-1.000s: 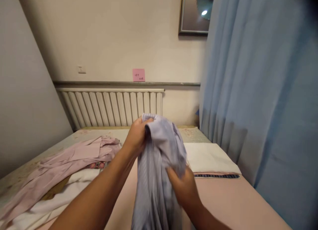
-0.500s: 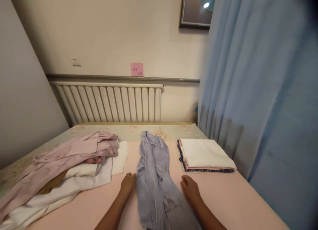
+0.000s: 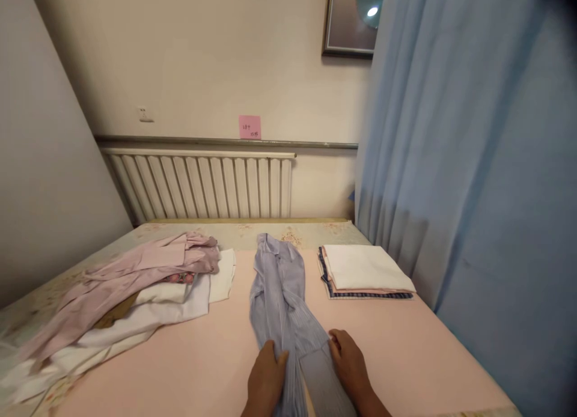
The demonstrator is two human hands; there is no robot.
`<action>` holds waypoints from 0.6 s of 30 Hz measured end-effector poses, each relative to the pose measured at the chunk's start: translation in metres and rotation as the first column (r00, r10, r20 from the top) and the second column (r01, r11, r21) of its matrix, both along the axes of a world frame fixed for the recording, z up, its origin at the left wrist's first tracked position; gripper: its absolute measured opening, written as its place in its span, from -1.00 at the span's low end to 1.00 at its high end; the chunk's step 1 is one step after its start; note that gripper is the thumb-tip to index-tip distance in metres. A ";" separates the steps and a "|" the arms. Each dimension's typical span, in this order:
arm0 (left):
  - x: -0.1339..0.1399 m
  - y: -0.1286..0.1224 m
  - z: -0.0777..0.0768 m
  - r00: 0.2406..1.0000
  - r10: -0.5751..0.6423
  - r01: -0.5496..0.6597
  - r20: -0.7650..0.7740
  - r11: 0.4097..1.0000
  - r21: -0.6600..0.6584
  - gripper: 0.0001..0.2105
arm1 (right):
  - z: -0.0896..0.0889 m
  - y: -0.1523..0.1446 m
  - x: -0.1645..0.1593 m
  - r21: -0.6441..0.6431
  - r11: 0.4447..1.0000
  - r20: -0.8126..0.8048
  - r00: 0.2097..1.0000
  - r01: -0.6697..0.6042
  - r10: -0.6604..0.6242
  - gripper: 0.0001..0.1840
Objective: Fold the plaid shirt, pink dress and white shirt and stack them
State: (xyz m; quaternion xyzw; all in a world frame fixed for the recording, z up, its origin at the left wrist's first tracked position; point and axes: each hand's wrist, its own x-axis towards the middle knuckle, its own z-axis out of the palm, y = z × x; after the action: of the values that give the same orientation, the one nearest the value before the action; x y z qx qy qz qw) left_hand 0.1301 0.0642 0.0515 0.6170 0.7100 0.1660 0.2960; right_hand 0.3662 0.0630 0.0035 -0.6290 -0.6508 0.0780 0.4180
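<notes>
A blue-grey striped shirt (image 3: 276, 285) lies lengthwise on the pink sheet, its collar toward the wall and its lower part spreading toward me. At the shirt's lower left edge, my left hand (image 3: 267, 375) is closed on the fabric, thumb on top. My right hand (image 3: 350, 366) pinches the lower right edge, where a flat grey-blue panel of cloth shows. Some of the fingertips are hidden by the fabric and the hands themselves.
Left of the shirt is a loose heap of pink clothes (image 3: 157, 258) and white clothes (image 3: 171, 318). A folded stack (image 3: 367, 267) with white cloth on top sits to the right. Beyond the bed stand a radiator (image 3: 207, 185) and a blue curtain (image 3: 433, 134).
Both hands have come onto the shirt's lower part and taken hold of its edges; the left moved right and nearer me. The lower part is drawn narrower. The view shifted slightly.
</notes>
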 end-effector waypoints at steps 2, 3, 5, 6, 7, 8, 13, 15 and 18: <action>0.002 0.000 0.003 1.000 0.017 -0.017 -0.017 1.000 -0.024 -0.62 | -0.002 0.002 0.001 0.019 1.000 0.017 1.000 -0.004 0.004 -0.76; 0.002 0.001 0.004 1.000 0.021 -0.021 -0.022 0.999 -0.033 -0.64 | -0.003 0.002 0.001 0.029 1.000 0.026 1.000 -0.008 0.007 -0.76; 0.000 0.004 0.003 0.999 0.006 -0.007 -0.034 0.999 -0.049 -0.73 | -0.005 0.003 0.001 0.048 0.999 0.044 0.999 -0.013 0.011 -0.76; -0.002 0.005 0.002 0.999 -0.009 0.007 -0.038 0.999 -0.051 -0.79 | -0.006 0.004 0.001 0.054 0.998 0.053 0.999 -0.015 0.012 -0.76; -0.003 0.006 0.001 0.999 -0.023 0.021 -0.038 0.999 -0.049 -0.86 | -0.006 0.004 0.001 0.058 0.998 0.062 0.998 -0.015 0.011 -0.76; -0.004 0.006 -0.001 0.999 -0.033 0.032 -0.035 0.999 -0.039 -0.90 | -0.007 0.005 0.001 0.062 0.998 0.069 0.998 -0.014 0.010 -0.76; -0.010 0.006 -0.004 1.000 -0.020 0.019 0.014 0.998 0.062 -0.77 | -0.007 0.005 0.001 0.067 0.998 0.093 0.996 -0.014 0.008 -0.76; -0.017 0.009 0.003 0.998 0.020 -0.027 0.062 0.992 0.124 -0.76 | -0.006 0.005 0.001 0.061 0.998 0.094 0.996 -0.013 0.007 -0.76; -0.049 0.026 0.029 0.982 0.129 -0.155 0.137 0.966 0.208 -0.77 | -0.006 0.005 0.001 0.053 0.998 0.090 0.996 -0.020 0.016 -0.76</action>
State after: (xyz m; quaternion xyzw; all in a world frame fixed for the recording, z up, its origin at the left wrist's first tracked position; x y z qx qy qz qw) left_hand 0.0810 0.0905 0.0808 0.5818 0.7105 0.3011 0.2572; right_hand 0.3673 0.0681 -0.0021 -0.6145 -0.6764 0.0361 0.4045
